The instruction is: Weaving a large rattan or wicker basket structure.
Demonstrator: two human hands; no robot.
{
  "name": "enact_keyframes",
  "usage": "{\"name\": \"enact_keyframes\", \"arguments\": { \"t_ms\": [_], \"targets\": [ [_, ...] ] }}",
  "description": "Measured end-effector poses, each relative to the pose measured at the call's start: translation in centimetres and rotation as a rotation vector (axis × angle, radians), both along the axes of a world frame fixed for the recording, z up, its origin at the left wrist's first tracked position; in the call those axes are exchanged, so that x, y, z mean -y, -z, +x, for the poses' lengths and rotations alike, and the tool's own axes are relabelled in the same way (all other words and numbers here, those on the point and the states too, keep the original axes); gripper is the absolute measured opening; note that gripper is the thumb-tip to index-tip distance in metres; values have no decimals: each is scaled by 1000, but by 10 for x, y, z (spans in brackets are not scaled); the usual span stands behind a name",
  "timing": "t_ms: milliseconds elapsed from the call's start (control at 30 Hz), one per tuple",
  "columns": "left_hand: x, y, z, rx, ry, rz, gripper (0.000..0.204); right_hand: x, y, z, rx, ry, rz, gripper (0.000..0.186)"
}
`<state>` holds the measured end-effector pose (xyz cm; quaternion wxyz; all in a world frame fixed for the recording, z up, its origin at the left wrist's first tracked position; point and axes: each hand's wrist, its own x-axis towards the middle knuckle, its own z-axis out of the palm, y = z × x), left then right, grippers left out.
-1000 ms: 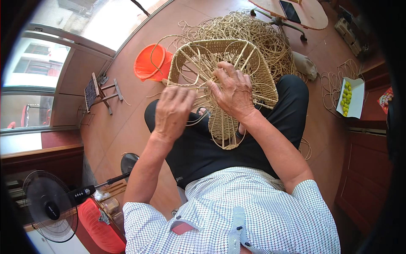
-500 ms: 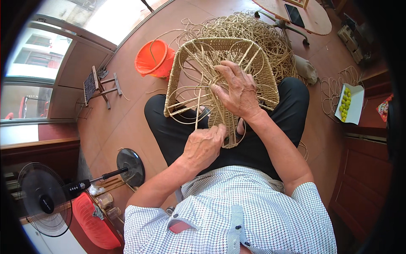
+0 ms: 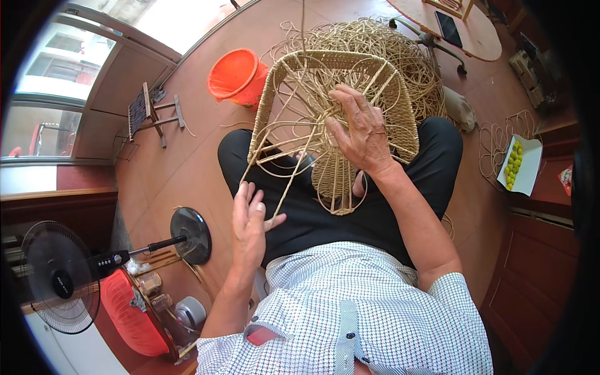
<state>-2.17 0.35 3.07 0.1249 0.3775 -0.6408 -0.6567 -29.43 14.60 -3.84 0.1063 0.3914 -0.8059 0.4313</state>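
Head view. Basket (image 3: 403, 125): one, stood at the lap's (image 3: 306, 230) far edge. Strand (image 3: 289, 187): long axis ran from the left hand (image 3: 250, 219), the nearer, up and right to the basket's middle; left fingers spread apart. Right hand (image 3: 364, 137): lay over that middle, thumb and forefinger apart; grip beneath could not be told.

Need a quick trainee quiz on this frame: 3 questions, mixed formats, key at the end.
1. True or false: a strand runs from the woven basket to the left hand.
2. Which hand is over the inside of the basket, within its rim?
A) left only
B) right only
C) both
3. Fill in: beyond the basket, on the floor, lies a large tangled pile of ____.

Key: 1. True. 2. B, the right hand. 3. Straw-coloured cord.
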Motion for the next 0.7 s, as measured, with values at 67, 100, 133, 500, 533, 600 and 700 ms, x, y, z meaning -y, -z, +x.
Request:
{"name": "enact_keyframes", "arguments": {
  "t_ms": [67,100,133,500,533,600,700],
  "targets": [
    [5,5,3,-51,-92,56,70,1,-2,2,-30,29,-3,52],
    [6,9,6,-47,-93,51,70,1,-2,2,-32,26,-10,50],
    [7,15,10,-94,-188,49,68,1,0,1,-27,27,-14,50],
    [38,-14,-28,220,-72,-958,32,4,8,-7,-45,39,-62,45],
    [41,-15,-39,328,36,-1079,31,3,9,-7,-46,40,-62,45],
    [52,-9,-47,287,98,-1170,33,6,9,-6,-48,41,-72,44],
    [67,-2,-57,305,198,-1190,40,8,9,-3,-54,41,-65,45]
  ]
}}
